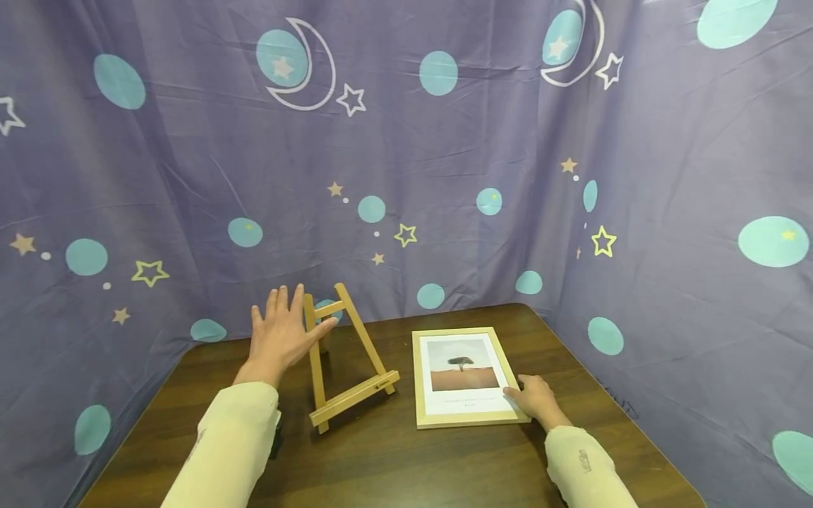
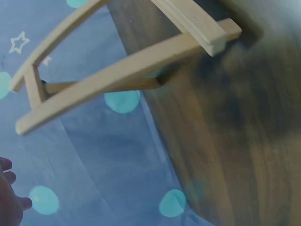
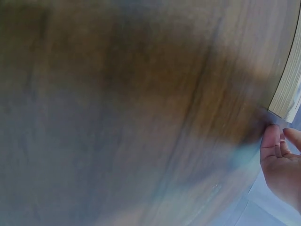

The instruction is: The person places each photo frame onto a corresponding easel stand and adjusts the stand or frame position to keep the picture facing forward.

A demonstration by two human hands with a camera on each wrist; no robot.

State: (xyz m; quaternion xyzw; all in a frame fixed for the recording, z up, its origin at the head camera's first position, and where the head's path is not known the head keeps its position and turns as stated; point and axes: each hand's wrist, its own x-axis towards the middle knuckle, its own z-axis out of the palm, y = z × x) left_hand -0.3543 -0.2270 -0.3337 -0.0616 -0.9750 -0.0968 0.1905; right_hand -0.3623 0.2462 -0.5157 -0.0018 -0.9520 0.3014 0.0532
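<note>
A small wooden tabletop easel (image 1: 346,406) stands on the table, turned slightly, with a ledge across its front legs. My left hand (image 1: 279,339) is raised beside the easel's upper left leg, fingers spread and thumb pointing toward the crossbar; whether it touches the wood I cannot tell. In the left wrist view the easel (image 2: 108,75) is bare, and only part of the hand (image 2: 9,197) shows at the edge. To the right, a light wood picture frame (image 1: 419,381) with a tree print lies flat. My right hand (image 1: 540,402) pinches its lower right edge, thumb on top.
The dark wooden table (image 1: 406,473) has rounded far corners. A purple curtain (image 1: 406,155) with moons, stars and teal dots hangs close around its back and sides.
</note>
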